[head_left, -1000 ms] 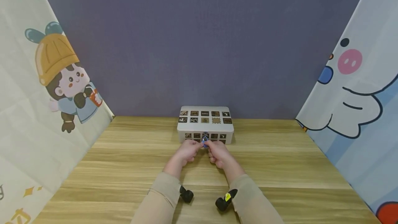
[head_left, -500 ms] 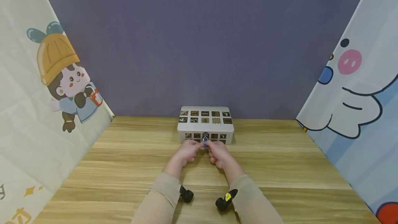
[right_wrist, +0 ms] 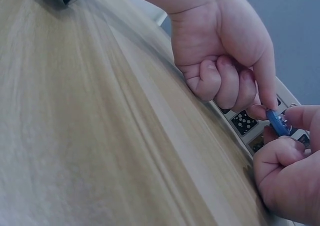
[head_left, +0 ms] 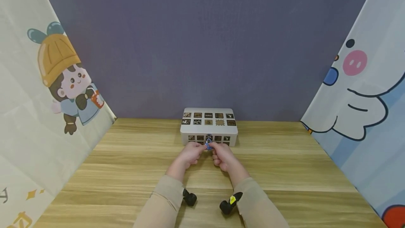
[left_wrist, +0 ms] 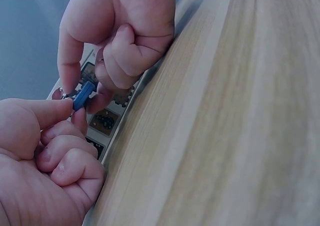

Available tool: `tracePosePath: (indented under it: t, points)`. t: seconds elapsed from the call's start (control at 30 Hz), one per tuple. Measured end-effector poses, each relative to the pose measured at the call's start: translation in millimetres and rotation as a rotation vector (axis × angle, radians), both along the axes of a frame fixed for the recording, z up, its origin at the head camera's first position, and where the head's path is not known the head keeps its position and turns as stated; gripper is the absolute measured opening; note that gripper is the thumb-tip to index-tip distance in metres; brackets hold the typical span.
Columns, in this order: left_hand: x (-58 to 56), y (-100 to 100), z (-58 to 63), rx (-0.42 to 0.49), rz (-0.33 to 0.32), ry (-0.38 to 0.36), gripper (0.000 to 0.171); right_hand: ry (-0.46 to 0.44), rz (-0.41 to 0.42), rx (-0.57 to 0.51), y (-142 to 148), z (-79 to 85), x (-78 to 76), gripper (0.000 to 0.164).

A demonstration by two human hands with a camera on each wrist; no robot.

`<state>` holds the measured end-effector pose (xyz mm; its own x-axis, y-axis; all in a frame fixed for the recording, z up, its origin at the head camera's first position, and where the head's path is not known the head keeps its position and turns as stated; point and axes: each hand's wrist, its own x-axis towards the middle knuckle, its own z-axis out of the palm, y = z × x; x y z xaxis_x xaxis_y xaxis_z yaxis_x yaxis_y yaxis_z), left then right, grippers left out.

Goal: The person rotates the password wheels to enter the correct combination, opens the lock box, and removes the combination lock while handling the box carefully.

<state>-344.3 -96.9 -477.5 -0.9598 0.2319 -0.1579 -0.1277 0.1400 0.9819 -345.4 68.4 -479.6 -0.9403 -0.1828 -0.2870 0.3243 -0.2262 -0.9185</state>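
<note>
A small blue padlock (head_left: 208, 146) hangs at the front of a white box (head_left: 209, 131) printed with brown and black picture squares. Its shackle passes through the metal clasp in the middle of the box's front. My left hand (head_left: 192, 153) pinches the padlock from the left, its other fingers curled. From the right, my right hand (head_left: 222, 156) pinches it too, thumb against the body. Both wrist views show the blue padlock body (left_wrist: 82, 96) between the two hands' fingertips. The thumbs and fingers hide part of the lock. The box lid lies closed.
The box stands on a wood-grain table (head_left: 139, 171), close to a dark blue-grey back wall (head_left: 209, 45). Cartoon-printed cloths (head_left: 22, 90) flank both sides. Black wrist cameras (head_left: 190, 198) sit at the beige sleeves (head_left: 169, 189).
Both hands keep their hold on the padlock at the box's front, with barely any movement. A little more of the blue body shows between the thumbs.
</note>
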Motion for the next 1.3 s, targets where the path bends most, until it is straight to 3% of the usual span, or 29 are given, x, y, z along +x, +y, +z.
tracePosePath:
  t: [0.4,1.3]
  points:
    - [0.1,0.0,0.2,0.012,-0.002,-0.001,0.03,-0.021,0.003,-0.055,6.8,3.4,0.7,0.025]
    - [0.0,-0.8,2.2,-0.002,-0.005,-0.002,0.029,-0.038,-0.001,-0.031,11.9,6.3,-0.3,0.025]
